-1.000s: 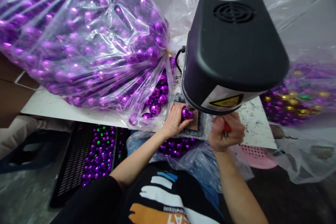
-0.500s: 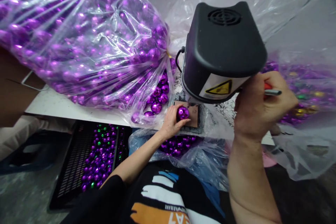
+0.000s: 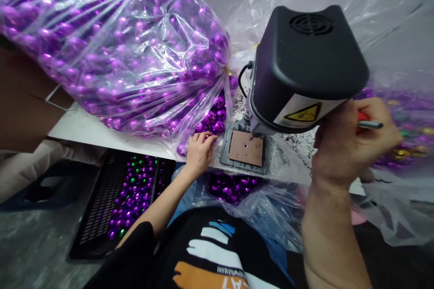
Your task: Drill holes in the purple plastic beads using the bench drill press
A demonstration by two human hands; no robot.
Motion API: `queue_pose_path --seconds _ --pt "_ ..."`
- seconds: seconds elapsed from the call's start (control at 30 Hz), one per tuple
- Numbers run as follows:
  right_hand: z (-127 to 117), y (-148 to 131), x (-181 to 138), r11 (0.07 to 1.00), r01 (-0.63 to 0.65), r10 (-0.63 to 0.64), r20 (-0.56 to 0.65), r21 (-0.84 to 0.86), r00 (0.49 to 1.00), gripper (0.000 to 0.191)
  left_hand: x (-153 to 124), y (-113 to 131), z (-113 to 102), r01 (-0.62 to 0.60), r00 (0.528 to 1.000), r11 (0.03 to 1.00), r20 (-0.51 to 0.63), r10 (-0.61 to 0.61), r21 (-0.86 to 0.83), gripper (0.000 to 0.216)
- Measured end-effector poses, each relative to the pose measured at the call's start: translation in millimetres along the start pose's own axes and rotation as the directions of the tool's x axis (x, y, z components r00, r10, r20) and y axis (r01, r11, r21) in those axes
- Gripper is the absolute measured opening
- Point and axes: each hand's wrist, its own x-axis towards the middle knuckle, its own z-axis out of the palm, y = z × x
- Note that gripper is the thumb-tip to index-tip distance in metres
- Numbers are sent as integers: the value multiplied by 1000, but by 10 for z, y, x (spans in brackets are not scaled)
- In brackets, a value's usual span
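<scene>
My left hand (image 3: pixel 199 152) rests at the table's front edge, beside the loose shiny purple balls (image 3: pixel 212 119) at the mouth of a clear bag. Its fingers are bent and closed together; whatever lies under them is hidden. To its right, a square brown plate (image 3: pixel 244 148) with a small dark hole lies on a grey metal base (image 3: pixel 224 156), with no ball on it. Above stands a black machine head (image 3: pixel 313 63) with a yellow warning label. At its right side my right hand (image 3: pixel 356 144) is wrapped around a red handle (image 3: pixel 362 119) with a metal end.
A big clear bag of purple balls (image 3: pixel 135 54) fills the table's left side. Below the edge, more balls (image 3: pixel 233 187) lie in an open plastic bag. A black crate (image 3: pixel 91 207) with purple and green balls stands lower left. Another ball bag (image 3: pixel 400 131) is at right.
My left hand has left the brown plate, where it held a purple ball, and moved left to the loose balls. My right hand stays on the handle. The view has shifted slightly.
</scene>
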Motion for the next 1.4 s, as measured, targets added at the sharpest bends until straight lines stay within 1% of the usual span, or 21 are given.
queue_pose_path --seconds 0.1,0.17,0.23,0.3,0.33,0.37,0.4,0.43,0.5,0.53,0.57,0.6,0.63,0.7,0.83,0.9,0.97,1.03,1.07,1.27,1.4 --pt "4 -4 -10 1000 0 0 -8 -2 1000 52 206 -207 34 18 991 981 125 -43 191 46" --pt "1 -11 -17 1000 -8 8 -10 0 1000 52 286 -271 30 12 980 981 191 -50 195 53" --pt "-6 -18 -23 1000 -30 30 -3 0 1000 52 328 -258 -30 27 981 996 188 -42 81 53" --pt "-8 -17 -25 999 -49 48 23 10 999 52 329 -167 -129 77 990 986 128 -58 -149 52" --pt "-6 -12 -24 998 -53 52 31 18 998 52 312 -95 -177 124 989 945 116 -92 -302 53" --pt "0 -4 -21 998 -53 52 35 26 998 52 285 -13 -213 189 980 866 144 -137 -463 55" --pt "9 5 -16 998 -48 47 32 34 998 52 250 76 -232 279 959 739 224 -176 -613 57" --pt "18 13 -9 998 -42 41 23 39 999 52 210 165 -230 388 920 571 344 -189 -724 58" --pt "37 21 10 999 -32 32 3 39 999 52 135 318 -165 584 812 221 564 -151 -781 61" --pt "45 16 25 999 -29 29 4 38 1000 52 105 375 -111 641 766 89 629 -131 -762 63" --pt "50 6 43 999 -29 29 9 38 1000 52 81 417 -52 671 736 1 665 -125 -742 65" --pt "54 -10 67 999 -33 33 18 38 999 52 66 446 6 681 721 -45 680 -135 -731 68" --pt "56 -30 95 998 -41 40 30 39 999 51 57 464 59 680 717 -56 679 -155 -731 71" --pt "62 -72 167 997 -69 66 63 42 996 50 54 482 136 667 730 -5 654 -198 -745 75" --pt "92 -97 337 993 -107 101 118 53 988 48 79 494 207 611 789 206 569 -231 -764 72" --pt "112 -69 402 993 -107 99 132 57 986 47 103 493 230 545 838 345 488 -243 -764 68" --pt "130 -26 439 993 -106 96 150 59 984 46 138 490 256 472 881 516 398 -255 -715 65" --pt "142 13 451 993 -101 89 158 69 983 45 183 490 294 414 907 665 338 -250 -621 60" --pt "146 26 451 992 -98 85 158 75 984 45 208 493 318 389 917 716 318 -240 -580 57" --pt "160 13 441 992 -106 96 145 62 985 45 318 536 502 205 976 860 157 -148 -468 48" --pt "178 -1 436 994 -86 77 134 62 988 43 333 554 580 81 995 922 83 -53 -379 48"
